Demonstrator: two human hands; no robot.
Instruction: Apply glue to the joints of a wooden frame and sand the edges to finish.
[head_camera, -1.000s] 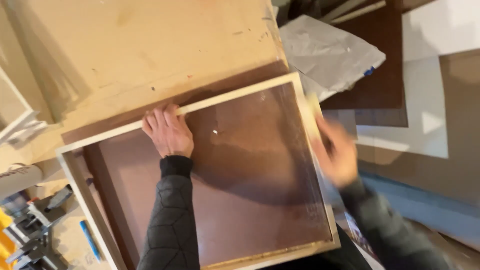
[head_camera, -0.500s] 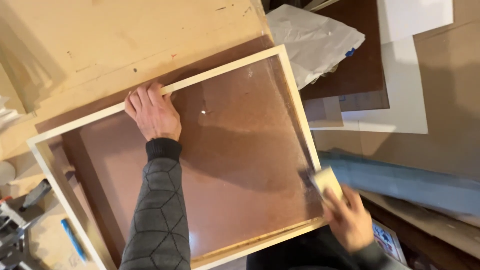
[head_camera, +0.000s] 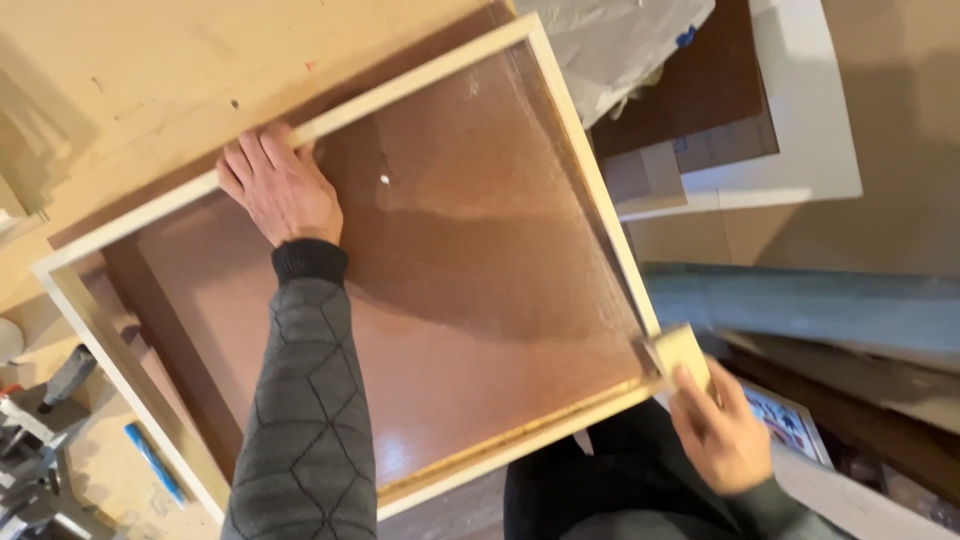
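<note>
Left hand (head_camera: 282, 190) lies flat, palm down, fingers together and curled over the far rail of the pale wooden frame (head_camera: 585, 170), its dark patterned sleeve (head_camera: 305, 400) stretching straight across the brown panel. Right hand (head_camera: 722, 432) sits at the near right corner, fingers closed around a small pale block (head_camera: 685, 352), pressing it against the frame's corner where the side rail meets the near rail. Inside the frame, the glossy brown panel (head_camera: 470, 270) is bare apart from a tiny white speck just right of the left hand. The frame rests tilted on a light wooden workbench (head_camera: 130, 80). Past the right hand, the frame's corner overhangs stacked boards (head_camera: 780, 150) and crumpled grey sheeting (head_camera: 620, 40). Left of the sleeve, a blue pen-like tool (head_camera: 152, 462) lies by the frame's outer edge.
</note>
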